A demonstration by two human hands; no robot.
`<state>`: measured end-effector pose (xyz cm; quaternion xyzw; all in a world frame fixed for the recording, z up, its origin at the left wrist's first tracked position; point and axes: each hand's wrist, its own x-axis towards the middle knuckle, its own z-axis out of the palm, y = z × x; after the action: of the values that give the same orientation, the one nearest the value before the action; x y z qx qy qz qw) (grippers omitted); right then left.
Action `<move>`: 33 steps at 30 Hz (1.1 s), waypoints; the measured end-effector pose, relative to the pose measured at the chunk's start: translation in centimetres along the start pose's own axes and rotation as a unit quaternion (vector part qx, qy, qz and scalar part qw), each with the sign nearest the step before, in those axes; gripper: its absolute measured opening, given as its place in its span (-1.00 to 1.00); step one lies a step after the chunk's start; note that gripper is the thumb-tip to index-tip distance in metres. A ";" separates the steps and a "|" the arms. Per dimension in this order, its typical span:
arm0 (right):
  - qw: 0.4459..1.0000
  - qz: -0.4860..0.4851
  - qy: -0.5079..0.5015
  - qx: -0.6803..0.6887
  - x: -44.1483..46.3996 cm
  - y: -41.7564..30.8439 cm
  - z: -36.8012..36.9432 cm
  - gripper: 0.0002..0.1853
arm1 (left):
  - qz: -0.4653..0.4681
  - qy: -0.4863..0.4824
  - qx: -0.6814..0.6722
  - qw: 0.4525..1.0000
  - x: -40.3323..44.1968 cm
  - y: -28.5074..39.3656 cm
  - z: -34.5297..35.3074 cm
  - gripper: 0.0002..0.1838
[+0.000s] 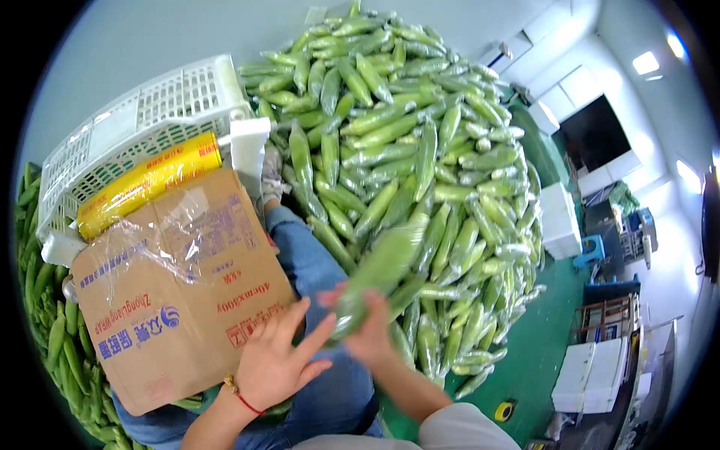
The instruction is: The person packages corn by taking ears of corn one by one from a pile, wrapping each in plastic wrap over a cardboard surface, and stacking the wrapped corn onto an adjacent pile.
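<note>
My right hand (367, 330) is closed around the lower end of a long green vegetable (386, 259) in clear wrap, both blurred by motion. My left hand (279, 360), with a red string at its wrist, has its fingers spread beside that lower end, over the right edge of a cardboard box (180, 292). Clear film lies on the box. Behind it, a yellow roll (150, 184) rests against a white plastic crate (150, 101). A large heap of wrapped green vegetables (382, 135) rises ahead and to the right.
More green vegetables (64, 345), apparently unwrapped, lie at the far left. White foam boxes (561, 221) and a blue stool (590, 251) stand to the right on the green floor (525, 315). A yellow tape roll (505, 410) lies on the floor at lower right.
</note>
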<state>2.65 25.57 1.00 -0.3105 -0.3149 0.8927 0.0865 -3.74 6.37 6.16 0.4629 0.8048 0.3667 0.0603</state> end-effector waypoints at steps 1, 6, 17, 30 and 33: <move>0.996 -0.073 0.036 0.041 2.5 -3.2 -3.0 -0.61 | 0.005 -0.004 0.000 1.000 -0.2 -0.3 -0.6 -0.26; 0.914 -0.369 0.164 -0.048 13.6 -31.2 -13.0 -0.65 | -0.178 0.136 0.037 0.974 -8.0 -5.6 -0.2 -0.42; 0.585 -0.337 -0.331 -0.659 13.4 2.6 9.9 -0.76 | -0.345 0.247 0.296 0.856 -17.3 -19.4 -7.5 -0.38; 0.590 -0.223 -0.275 -0.725 7.6 5.2 7.1 -0.92 | -0.136 0.128 0.320 0.929 -26.2 -16.2 -10.2 -0.89; 0.550 -0.149 -0.385 -0.726 3.3 6.4 5.8 -0.91 | -0.179 0.152 0.252 0.939 -30.4 -9.6 -6.7 -0.87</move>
<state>-3.18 18.77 -1.04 0.1570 -0.9010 0.3688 -0.1658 3.74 -24.13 -2.53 0.2499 0.9400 0.2011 -0.1162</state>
